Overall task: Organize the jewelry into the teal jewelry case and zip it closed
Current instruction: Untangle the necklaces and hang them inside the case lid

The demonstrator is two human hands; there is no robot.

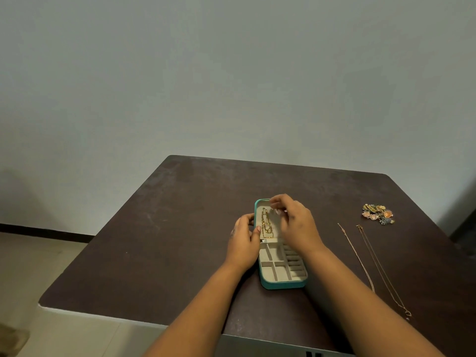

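Observation:
The teal jewelry case (282, 285) lies open in the middle of the dark table, beige lining up, with empty divided compartments in its near half. A gold chain (265, 222) hangs down the inside of the far lid half. My left hand (244, 243) grips the lid's left edge, thumb on the lining. My right hand (296, 222) hovers over the lid's right side, fingertips pinched near the chain's top; whether they touch it is unclear. Two thin chains (371, 264) lie stretched out to the right. A pile of colourful pieces (377, 213) sits far right.
The dark brown table (159, 228) stands against a plain pale wall. Its near edge and left corner border a tiled floor. The thin chains run close to the table's right side.

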